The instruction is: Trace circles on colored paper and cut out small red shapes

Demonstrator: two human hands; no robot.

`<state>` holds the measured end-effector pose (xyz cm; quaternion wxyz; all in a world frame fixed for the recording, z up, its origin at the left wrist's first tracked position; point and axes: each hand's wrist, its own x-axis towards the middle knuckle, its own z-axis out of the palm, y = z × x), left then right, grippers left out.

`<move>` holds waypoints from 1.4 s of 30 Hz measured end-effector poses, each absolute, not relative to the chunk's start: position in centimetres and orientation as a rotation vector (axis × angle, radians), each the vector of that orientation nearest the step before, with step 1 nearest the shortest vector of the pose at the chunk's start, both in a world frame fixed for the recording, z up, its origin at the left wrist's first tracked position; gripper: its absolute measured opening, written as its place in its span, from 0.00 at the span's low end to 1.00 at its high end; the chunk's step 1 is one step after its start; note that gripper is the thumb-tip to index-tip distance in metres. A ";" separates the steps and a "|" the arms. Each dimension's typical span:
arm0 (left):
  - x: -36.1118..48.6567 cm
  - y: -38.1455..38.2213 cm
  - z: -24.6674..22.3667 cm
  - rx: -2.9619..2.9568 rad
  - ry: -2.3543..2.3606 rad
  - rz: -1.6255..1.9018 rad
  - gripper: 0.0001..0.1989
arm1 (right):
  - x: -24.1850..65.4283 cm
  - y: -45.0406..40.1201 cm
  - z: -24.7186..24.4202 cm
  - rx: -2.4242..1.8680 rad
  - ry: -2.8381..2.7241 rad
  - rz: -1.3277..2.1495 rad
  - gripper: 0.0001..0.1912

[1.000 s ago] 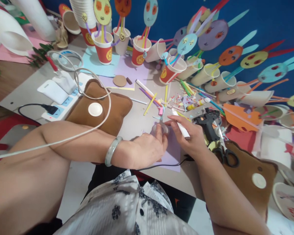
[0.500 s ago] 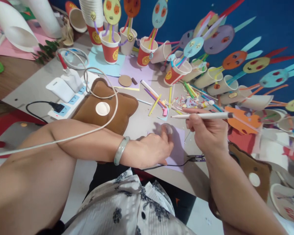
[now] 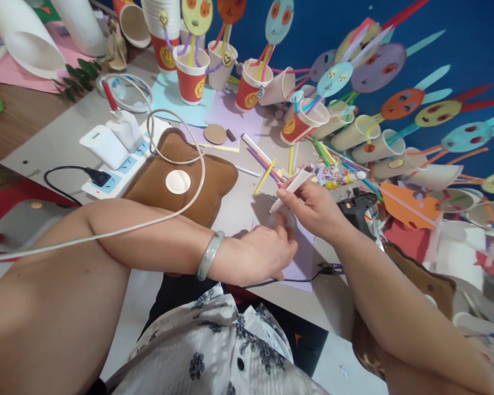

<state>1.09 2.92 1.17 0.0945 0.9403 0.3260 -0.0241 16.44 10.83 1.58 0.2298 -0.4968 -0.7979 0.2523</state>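
Observation:
My right hand [image 3: 316,208] grips a white marker [image 3: 292,189], its tip pointing down and left, just above a small clear round object [image 3: 286,219]. The fingers of my left hand [image 3: 259,252] press on that clear object, which lies at the upper edge of a purple sheet of paper [image 3: 302,260]. A greenish bangle [image 3: 211,255] circles my left wrist. Beyond the hands lie a white marker [image 3: 255,147], a yellow strip [image 3: 265,176] and purple and orange sticks.
Paper cups with paper faces [image 3: 191,77] line the blue wall. Paper scraps [image 3: 327,174] and a black tool [image 3: 359,208] lie right of centre. A power strip [image 3: 123,164], a brown cushion [image 3: 208,184] and a white cable [image 3: 148,221] are on the left.
My right hand has moved left and tilted the marker downward, bringing its tip over the clear object. The black tool has come into view behind it. My left hand has barely moved.

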 end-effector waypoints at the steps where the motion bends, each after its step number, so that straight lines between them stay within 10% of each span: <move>1: 1.2 2.9 1.0 2.790 0.977 -0.062 0.49 | 16.5 10.9 1.5 -1.371 -2.205 0.691 0.16; 42: 1.3 3.3 1.6 2.725 0.898 -0.225 0.48 | 16.7 11.8 1.3 -1.559 -2.269 0.622 0.18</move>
